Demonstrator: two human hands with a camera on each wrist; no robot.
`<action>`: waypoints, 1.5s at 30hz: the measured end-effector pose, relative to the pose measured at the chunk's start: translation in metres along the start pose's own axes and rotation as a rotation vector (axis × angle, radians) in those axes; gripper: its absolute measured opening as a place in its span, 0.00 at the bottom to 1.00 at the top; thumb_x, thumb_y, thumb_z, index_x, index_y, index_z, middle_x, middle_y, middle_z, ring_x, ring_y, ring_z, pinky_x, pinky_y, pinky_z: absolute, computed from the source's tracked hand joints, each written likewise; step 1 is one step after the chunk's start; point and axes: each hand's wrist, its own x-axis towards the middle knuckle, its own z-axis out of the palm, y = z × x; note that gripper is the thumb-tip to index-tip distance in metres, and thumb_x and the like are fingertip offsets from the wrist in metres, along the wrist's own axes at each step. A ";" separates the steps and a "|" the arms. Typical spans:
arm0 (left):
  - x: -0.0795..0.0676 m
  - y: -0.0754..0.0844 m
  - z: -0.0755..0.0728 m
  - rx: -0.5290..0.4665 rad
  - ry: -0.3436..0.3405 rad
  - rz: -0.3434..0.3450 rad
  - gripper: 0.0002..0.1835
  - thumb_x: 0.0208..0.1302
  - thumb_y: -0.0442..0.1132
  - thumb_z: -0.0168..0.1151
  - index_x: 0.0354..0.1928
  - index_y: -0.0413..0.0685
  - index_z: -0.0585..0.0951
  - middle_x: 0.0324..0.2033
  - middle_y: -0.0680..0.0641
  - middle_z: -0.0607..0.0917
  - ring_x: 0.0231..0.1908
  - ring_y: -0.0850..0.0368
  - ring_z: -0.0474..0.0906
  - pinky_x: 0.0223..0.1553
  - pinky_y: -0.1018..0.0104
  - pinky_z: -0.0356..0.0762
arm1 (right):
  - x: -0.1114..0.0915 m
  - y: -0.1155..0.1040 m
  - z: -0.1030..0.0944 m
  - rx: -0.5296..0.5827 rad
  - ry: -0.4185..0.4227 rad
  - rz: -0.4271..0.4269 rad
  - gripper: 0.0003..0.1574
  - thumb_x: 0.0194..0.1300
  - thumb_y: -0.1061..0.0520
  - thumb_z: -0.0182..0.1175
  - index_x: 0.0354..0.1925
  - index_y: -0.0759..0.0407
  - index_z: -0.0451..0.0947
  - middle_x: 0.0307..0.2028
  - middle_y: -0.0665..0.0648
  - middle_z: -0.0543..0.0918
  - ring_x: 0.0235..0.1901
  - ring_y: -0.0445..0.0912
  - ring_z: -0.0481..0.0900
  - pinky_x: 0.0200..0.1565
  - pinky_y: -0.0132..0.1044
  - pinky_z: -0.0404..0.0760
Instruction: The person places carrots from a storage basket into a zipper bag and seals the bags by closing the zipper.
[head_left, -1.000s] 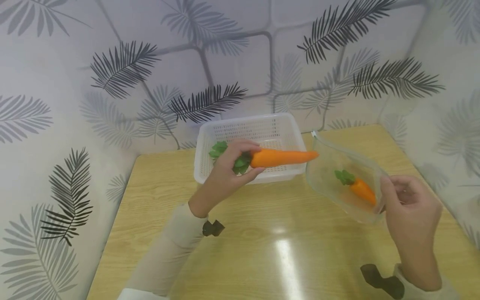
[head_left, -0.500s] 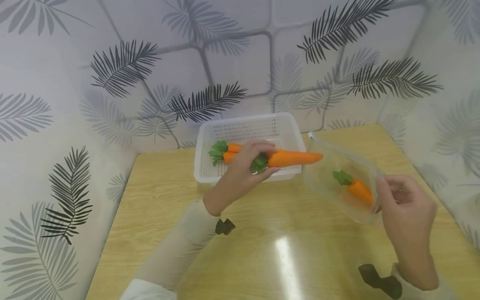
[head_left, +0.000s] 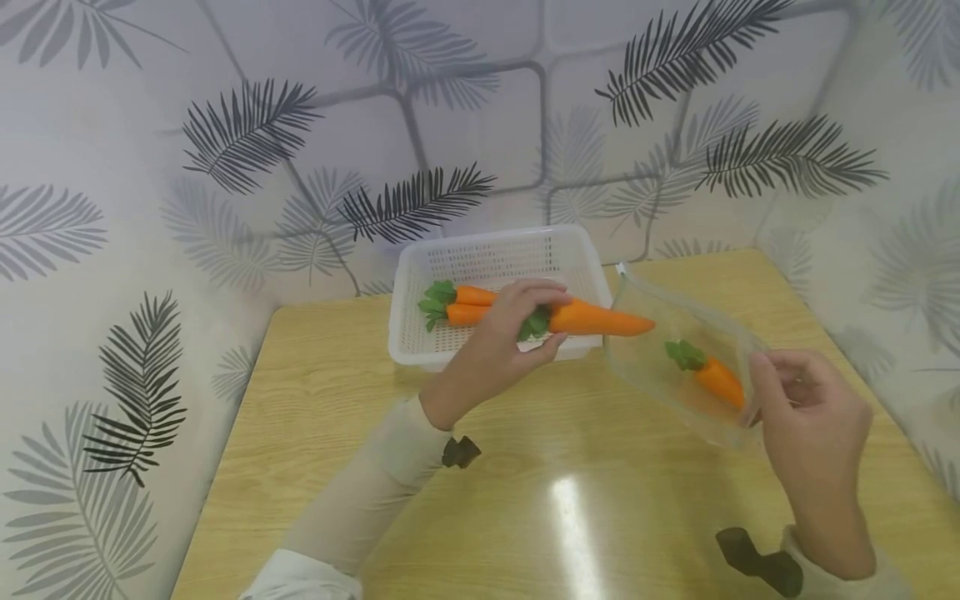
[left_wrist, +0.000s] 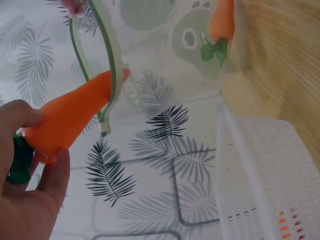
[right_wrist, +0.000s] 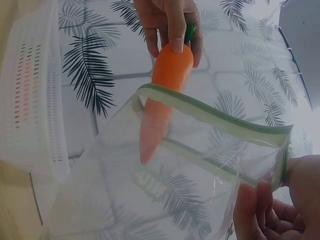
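My left hand [head_left: 498, 350] grips an orange carrot [head_left: 600, 318] by its thick end, thumb and fingers around it near the green leafy top. The carrot points right, its tip inside the mouth of a clear zip bag [head_left: 641, 367]. Through the plastic, the right wrist view shows that tip [right_wrist: 150, 142]. My right hand [head_left: 817, 433] pinches the bag's right edge and keeps the green-rimmed mouth [right_wrist: 220, 111] spread. A second carrot [head_left: 722, 382] lies in the bag, its lower end hidden near my right hand. The slider [head_left: 621, 268] sits at the mouth's far corner.
Behind my left hand, a white perforated basket [head_left: 495, 242] stands against the patterned wall at the table's back edge. Two carrots [head_left: 467, 314] with green tops lie in it, partly hidden by the hand. The wood table [head_left: 465, 517] extends toward me.
My left hand has moved right with the carrot, bringing its tip into the bag's mouth. The two carrots in the basket have come into view. My right hand has shifted slightly left with the bag.
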 end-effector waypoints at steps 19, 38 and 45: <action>0.018 -0.003 0.024 0.147 -0.012 -0.016 0.19 0.56 0.39 0.58 0.51 0.46 0.72 0.52 0.50 0.70 0.51 0.58 0.62 0.52 0.73 0.60 | -0.001 0.001 0.000 -0.014 -0.013 -0.020 0.06 0.56 0.65 0.58 0.30 0.71 0.76 0.13 0.57 0.75 0.09 0.41 0.71 0.12 0.25 0.70; 0.030 -0.009 0.050 0.200 -0.130 -0.056 0.19 0.56 0.40 0.60 0.51 0.48 0.74 0.50 0.51 0.71 0.50 0.59 0.62 0.53 0.77 0.56 | -0.003 0.003 0.004 -0.036 -0.024 -0.009 0.06 0.55 0.65 0.59 0.31 0.71 0.75 0.15 0.53 0.78 0.08 0.39 0.70 0.07 0.27 0.63; 0.034 -0.011 0.057 0.216 -0.135 -0.030 0.20 0.55 0.39 0.61 0.51 0.47 0.73 0.51 0.51 0.71 0.52 0.58 0.62 0.55 0.78 0.54 | -0.003 0.003 0.004 -0.030 -0.021 -0.009 0.07 0.55 0.65 0.59 0.31 0.71 0.76 0.16 0.53 0.78 0.08 0.39 0.71 0.07 0.27 0.63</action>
